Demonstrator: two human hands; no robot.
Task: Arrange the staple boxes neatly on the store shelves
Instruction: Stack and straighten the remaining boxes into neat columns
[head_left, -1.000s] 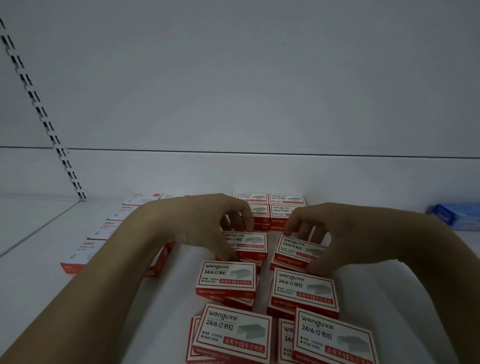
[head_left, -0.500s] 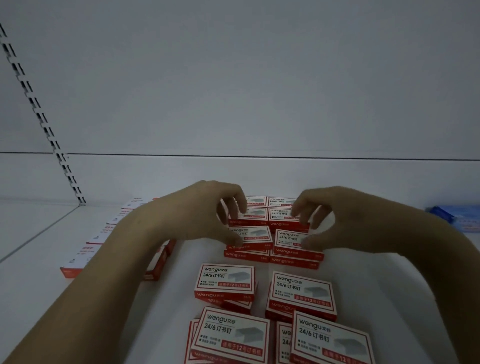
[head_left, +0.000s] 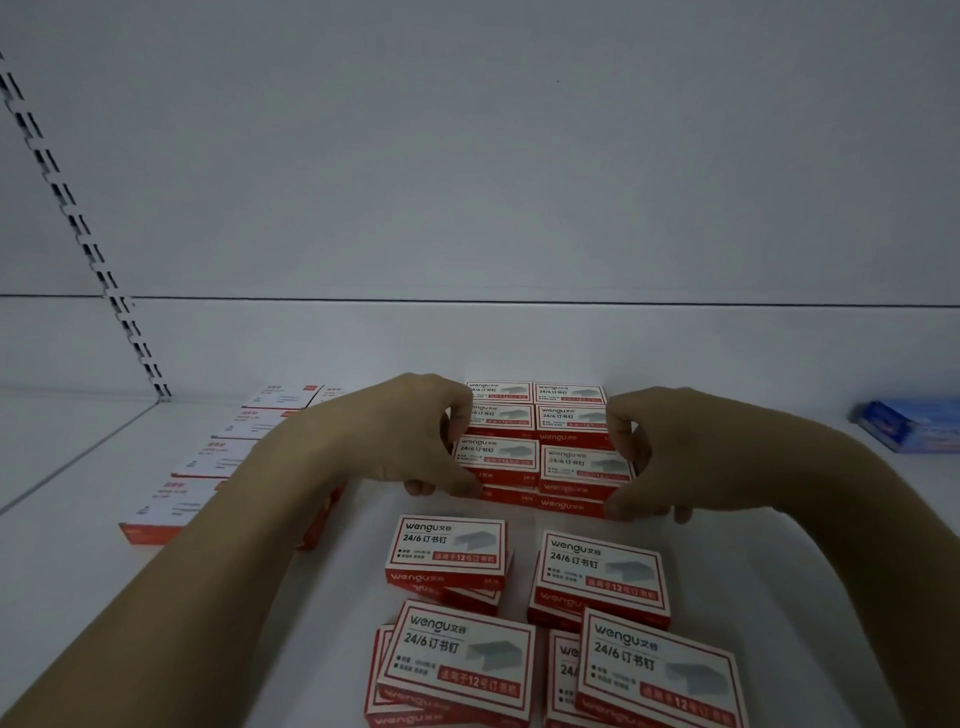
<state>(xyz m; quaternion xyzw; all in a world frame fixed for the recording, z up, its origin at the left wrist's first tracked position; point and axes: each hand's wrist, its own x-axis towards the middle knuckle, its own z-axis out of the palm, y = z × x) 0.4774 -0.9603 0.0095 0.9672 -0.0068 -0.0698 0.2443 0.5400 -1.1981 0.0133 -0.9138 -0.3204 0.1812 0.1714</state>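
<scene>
Red and white staple boxes lie in two columns on the white shelf. My left hand grips the left stack in the third row from the back, thumb at its near edge and fingers over its far left corner. My right hand grips the right stack beside it the same way. Both stacks sit close against the back rows of boxes. Nearer me lie two loose stacks, slightly askew, and two more at the bottom edge.
A row of flatter white and red boxes runs along the left, partly under my left forearm. A blue pack lies at the far right. The shelf back wall rises behind, with a slotted upright at left.
Both hands have pushed the two stacks they hold away from me, up against the back rows. A gap has opened between them and the nearer loose stacks.
</scene>
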